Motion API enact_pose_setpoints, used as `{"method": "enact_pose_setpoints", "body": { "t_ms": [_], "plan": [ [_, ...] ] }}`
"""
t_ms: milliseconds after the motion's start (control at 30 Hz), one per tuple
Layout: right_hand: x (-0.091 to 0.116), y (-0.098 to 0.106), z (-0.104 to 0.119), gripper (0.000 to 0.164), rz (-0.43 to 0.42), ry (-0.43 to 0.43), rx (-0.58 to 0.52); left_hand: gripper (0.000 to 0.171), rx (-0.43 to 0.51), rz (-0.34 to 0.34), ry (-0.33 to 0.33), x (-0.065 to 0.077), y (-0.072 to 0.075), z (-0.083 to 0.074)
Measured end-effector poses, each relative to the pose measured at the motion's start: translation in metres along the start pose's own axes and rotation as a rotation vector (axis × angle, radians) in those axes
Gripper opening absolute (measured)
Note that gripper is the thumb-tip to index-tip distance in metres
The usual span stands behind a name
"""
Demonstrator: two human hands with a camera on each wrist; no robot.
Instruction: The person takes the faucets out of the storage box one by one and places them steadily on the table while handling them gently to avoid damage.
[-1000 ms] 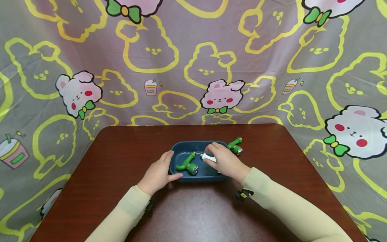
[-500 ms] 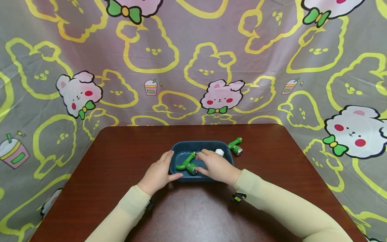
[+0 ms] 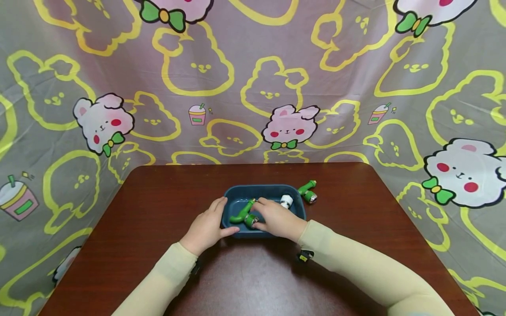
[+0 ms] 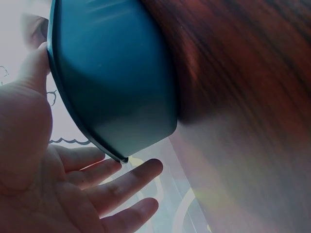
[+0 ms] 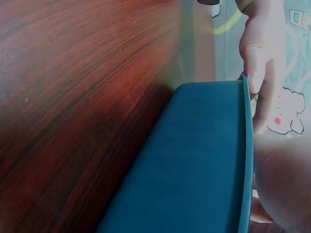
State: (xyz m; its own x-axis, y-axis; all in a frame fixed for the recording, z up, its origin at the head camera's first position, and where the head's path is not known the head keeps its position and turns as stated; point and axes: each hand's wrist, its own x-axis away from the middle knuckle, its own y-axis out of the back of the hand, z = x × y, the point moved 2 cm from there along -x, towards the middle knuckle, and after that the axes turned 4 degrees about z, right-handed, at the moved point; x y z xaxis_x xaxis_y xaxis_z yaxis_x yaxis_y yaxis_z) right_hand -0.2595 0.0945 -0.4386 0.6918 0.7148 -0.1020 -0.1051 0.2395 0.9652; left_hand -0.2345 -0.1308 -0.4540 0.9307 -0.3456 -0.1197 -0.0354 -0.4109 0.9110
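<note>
A dark blue plastic tub [image 3: 237,189] stands on the table, with a green tap [image 3: 239,217] and a white tap [image 3: 286,201] inside. My left hand [image 3: 205,226] rests against the tub's left end. Its thumb lies at the near rim, and the left wrist view shows the fingers [image 4: 138,174] spread straight past the end. Inside the tub my right hand [image 3: 278,219] holds the green tap at its knob end, thumb on the near side and fingertips on the far side. That hand hides part of the white tap.
Another green tap [image 3: 307,191] lies on the brown table [image 3: 174,188], just outside the tub's far right corner. A patterned cloth [image 3: 233,101] hangs behind the table and along both sides.
My right hand let go of the white tap in the tub's right side and moved left to the green tap. My left hand and the tub stayed put.
</note>
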Motion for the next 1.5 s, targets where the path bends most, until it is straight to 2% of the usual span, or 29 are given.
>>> {"method": "enact_pose_setpoints", "body": {
  "t_ms": [467, 900, 1500],
  "plan": [
    [-0.010, -0.005, 0.000, 0.043, 0.071, -0.068, -0.019, 0.100, 0.005, -0.005, -0.003, 0.000, -0.001, 0.000],
    [-0.016, -0.010, 0.000, 0.038, 0.067, -0.069, -0.044, 0.100, 0.004, -0.002, -0.003, 0.000, -0.002, 0.001],
    [-0.020, -0.015, -0.005, 0.029, 0.076, -0.112, -0.122, 0.097, 0.012, -0.014, -0.007, 0.000, 0.000, -0.001]
  ]
}}
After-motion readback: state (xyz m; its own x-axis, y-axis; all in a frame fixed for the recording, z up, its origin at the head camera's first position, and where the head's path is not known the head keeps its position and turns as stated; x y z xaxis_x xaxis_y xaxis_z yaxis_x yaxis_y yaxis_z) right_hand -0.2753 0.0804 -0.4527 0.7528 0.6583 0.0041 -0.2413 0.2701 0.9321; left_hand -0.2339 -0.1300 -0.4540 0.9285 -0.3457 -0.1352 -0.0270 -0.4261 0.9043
